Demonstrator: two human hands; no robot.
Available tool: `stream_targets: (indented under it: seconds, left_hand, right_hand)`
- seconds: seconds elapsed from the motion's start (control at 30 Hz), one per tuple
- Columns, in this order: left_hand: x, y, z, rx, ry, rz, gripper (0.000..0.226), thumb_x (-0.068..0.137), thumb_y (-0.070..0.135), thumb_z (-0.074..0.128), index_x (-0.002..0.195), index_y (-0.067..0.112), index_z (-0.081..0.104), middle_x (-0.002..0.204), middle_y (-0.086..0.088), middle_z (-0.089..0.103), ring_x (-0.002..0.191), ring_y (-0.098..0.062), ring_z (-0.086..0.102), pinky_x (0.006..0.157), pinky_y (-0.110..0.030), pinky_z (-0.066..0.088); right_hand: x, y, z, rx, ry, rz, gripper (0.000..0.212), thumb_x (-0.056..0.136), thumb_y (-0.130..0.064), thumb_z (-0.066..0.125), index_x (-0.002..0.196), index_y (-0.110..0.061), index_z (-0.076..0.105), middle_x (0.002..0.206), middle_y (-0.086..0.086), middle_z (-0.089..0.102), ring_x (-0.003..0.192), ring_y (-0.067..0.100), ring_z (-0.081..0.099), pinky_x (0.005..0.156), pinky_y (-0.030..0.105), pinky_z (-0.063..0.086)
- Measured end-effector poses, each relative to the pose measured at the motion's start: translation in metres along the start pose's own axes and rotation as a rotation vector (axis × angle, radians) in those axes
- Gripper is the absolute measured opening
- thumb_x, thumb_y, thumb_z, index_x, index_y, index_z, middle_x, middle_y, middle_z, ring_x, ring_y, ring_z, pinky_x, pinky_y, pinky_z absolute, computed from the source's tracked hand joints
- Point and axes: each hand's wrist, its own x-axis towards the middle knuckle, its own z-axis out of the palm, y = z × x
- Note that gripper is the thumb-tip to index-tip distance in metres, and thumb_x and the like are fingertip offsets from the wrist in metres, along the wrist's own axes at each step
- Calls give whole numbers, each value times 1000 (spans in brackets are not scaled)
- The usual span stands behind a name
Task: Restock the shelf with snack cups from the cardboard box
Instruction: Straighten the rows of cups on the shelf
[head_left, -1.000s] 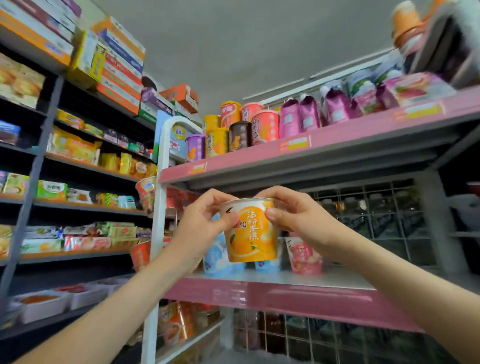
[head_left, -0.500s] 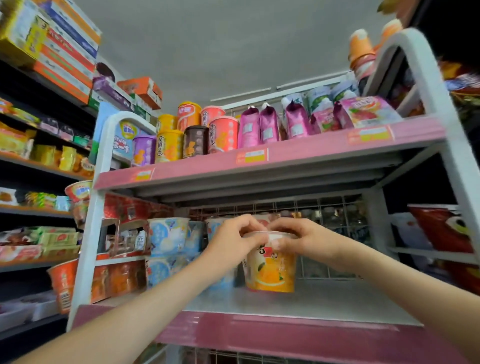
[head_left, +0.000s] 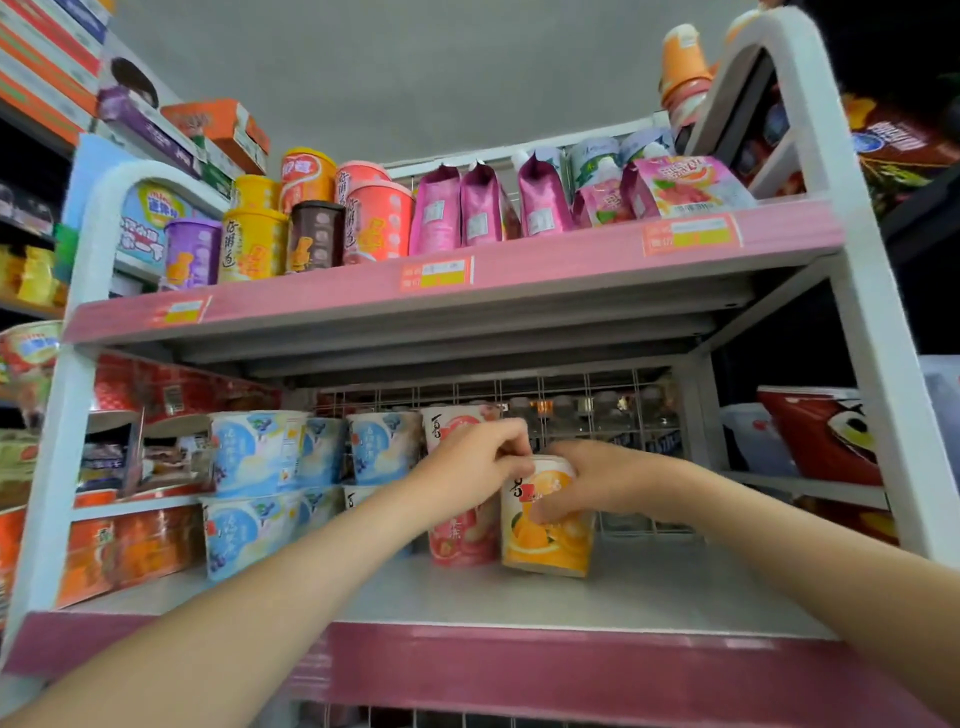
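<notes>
An orange snack cup (head_left: 548, 540) with orange-slice print stands on the grey shelf board (head_left: 649, 592) behind the pink front edge. My right hand (head_left: 587, 480) curls round its upper right side, thumb on the front. My left hand (head_left: 480, 457) pinches the cup's top rim from the left. Pink cups (head_left: 460, 535) stand stacked directly to its left, touching or nearly so. Blue cups (head_left: 254, 457) are stacked two high further left. The cardboard box is out of view.
The upper pink shelf (head_left: 436, 283) carries tall tubs and pink pouches close overhead. A wire grid (head_left: 597, 400) backs the shelf. Bare board lies right of the orange cup up to the white post (head_left: 872, 374). Boxed goods fill the racks at left.
Both hands carried the orange cup from in front of the shelf down and back onto the board, beside the pink cups. My view came closer to the shelf.
</notes>
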Motion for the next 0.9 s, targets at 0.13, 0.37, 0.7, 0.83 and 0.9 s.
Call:
stream_targets:
  seconds: [0.13,0.37,0.7,0.83,0.9]
  left_hand:
    - [2,0,0,34,27,33,14,88,18,61,78,26,58,82,7,64,78,-6,55,68,-18,40]
    - [10,-10,11,-69,96,-31,18,88,10,60,75,22,58,85,0,64,83,-15,58,75,-28,44]
    - [23,-15,55,326,-126,37,25,90,-4,48,107,12,56,95,-11,65,82,-26,62,69,-38,53]
    - [27,-17,50,409,-147,37,24,89,-7,46,104,10,54,93,-11,64,84,-26,62,71,-38,53]
    - [26,-18,49,430,-161,38,22,88,-8,48,102,8,54,94,-11,64,85,-25,62,71,-37,52]
  right_hand:
    - [-3,2,-4,112,-74,35,60,71,-31,81,122,-28,49,114,-3,63,98,12,63,77,27,56]
    - [7,1,5,24,160,119,54,69,-28,81,116,-16,59,104,1,66,85,15,64,62,22,53]
    - [35,32,22,-334,151,214,36,80,-32,69,109,-13,59,95,1,63,79,13,61,67,24,52]
    - [35,32,25,-307,252,212,36,81,-38,69,103,-10,61,93,3,61,82,17,60,62,25,46]
    - [35,31,25,-301,271,202,37,82,-39,68,105,-10,62,95,5,61,84,18,60,61,25,45]
